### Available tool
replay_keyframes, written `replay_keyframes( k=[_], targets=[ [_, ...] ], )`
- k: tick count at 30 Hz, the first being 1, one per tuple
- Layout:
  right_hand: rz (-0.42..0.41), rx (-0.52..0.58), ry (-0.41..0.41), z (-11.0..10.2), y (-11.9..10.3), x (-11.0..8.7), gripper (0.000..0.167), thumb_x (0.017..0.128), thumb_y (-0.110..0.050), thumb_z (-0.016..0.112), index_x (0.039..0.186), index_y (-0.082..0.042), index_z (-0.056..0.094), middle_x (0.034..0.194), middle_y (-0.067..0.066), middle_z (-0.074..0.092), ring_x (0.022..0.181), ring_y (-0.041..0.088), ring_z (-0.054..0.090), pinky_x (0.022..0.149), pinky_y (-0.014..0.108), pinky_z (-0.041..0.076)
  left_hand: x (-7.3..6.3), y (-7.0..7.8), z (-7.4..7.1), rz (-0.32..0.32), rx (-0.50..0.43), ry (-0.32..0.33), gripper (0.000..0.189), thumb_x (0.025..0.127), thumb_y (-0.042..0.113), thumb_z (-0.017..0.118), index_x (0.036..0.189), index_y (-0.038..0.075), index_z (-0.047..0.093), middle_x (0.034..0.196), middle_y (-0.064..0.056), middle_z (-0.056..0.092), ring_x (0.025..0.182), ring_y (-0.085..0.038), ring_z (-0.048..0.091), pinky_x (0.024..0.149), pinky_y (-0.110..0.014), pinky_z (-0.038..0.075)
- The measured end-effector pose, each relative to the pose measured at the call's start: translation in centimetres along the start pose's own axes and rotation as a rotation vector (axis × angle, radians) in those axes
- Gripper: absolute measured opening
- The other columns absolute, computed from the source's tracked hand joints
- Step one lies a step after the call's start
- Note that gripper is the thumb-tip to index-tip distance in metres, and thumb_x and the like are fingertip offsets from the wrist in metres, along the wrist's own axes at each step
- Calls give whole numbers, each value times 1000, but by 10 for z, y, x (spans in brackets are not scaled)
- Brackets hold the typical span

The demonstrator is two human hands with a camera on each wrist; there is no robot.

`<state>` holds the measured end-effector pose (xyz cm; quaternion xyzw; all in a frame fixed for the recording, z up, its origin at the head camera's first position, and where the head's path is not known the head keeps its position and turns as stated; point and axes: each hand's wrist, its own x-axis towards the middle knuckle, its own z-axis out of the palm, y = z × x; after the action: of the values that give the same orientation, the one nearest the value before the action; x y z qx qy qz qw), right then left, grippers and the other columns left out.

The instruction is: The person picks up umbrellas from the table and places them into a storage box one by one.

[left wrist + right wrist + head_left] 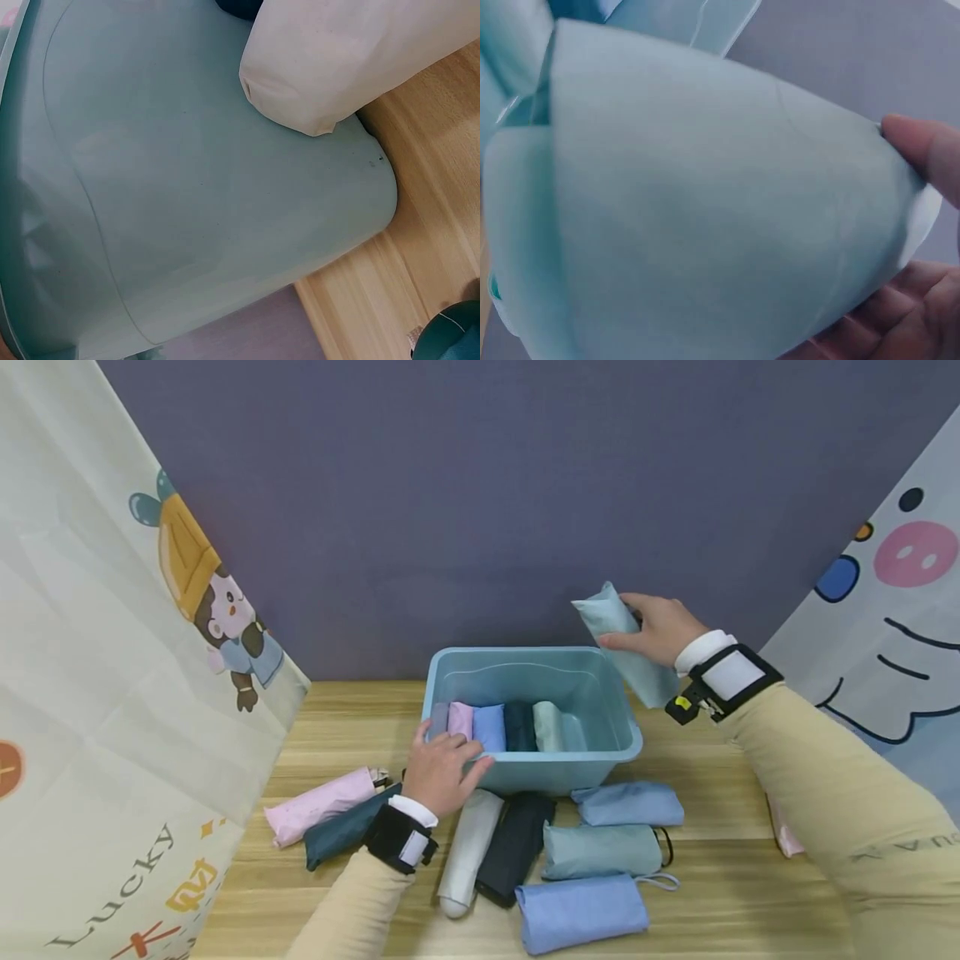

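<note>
In the head view my right hand (660,631) holds a folded umbrella in a pale blue cover (633,664), tilted above the right end of a blue plastic bin (525,760). Thumb and fingers grip its sides; the right wrist view shows the pale cover (705,202) up close. My left hand (444,772) rests on the bin's near left rim, fingers lying over the edge. Inside the bin, folded umbrellas stand in a row from the left: greyish, pink (461,718), blue (489,728), dark navy (519,727) and pale green (548,727).
More folded umbrellas lie on the wooden table (720,860): pink (322,806) and dark teal (341,831) at left, white (471,847) and black (516,847) before the bin, several bluish ones at right. Another pink item (783,831) shows beside the right sleeve. A dark panel (450,527) stands behind.
</note>
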<state>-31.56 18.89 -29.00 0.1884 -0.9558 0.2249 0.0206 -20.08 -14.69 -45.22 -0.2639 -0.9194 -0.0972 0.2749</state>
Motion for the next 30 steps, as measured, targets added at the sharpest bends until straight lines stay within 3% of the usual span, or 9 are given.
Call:
replay_keyframes(
  k=[7, 13, 20, 30],
  targets=[
    [-12, 89, -31, 28, -33, 27, 83, 86, -46, 68, 146, 1, 34, 123, 24, 57, 96, 35, 62, 72, 52, 54, 0, -1, 3, -2, 8, 16, 30, 93, 47, 55, 88, 22, 70, 83, 3, 67, 80, -18, 64, 101, -61, 32],
    [58, 150, -94, 61, -45, 47, 81, 87, -45, 67, 146, -1, 34, 124, 22, 56, 100, 34, 61, 78, 52, 53, 1, 1, 5, 0, 15, 22, 28, 93, 47, 55, 88, 23, 69, 82, 4, 67, 79, -18, 64, 102, -60, 32],
    [154, 180, -179, 96, -37, 57, 79, 87, -46, 65, 143, 2, 35, 126, 22, 53, 106, 36, 57, 83, 51, 52, 0, 4, 5, -10, 15, 12, 30, 93, 48, 54, 88, 22, 69, 82, 3, 67, 80, -18, 64, 102, -60, 32],
    [285, 207, -303, 130, -9, 64, 78, 87, -47, 64, 139, 3, 35, 126, 20, 51, 104, 32, 55, 84, 43, 50, 2, 1, 6, -3, 36, 18, 33, 95, 49, 49, 87, 23, 68, 81, 5, 65, 80, -17, 63, 101, -61, 33]
  ],
)
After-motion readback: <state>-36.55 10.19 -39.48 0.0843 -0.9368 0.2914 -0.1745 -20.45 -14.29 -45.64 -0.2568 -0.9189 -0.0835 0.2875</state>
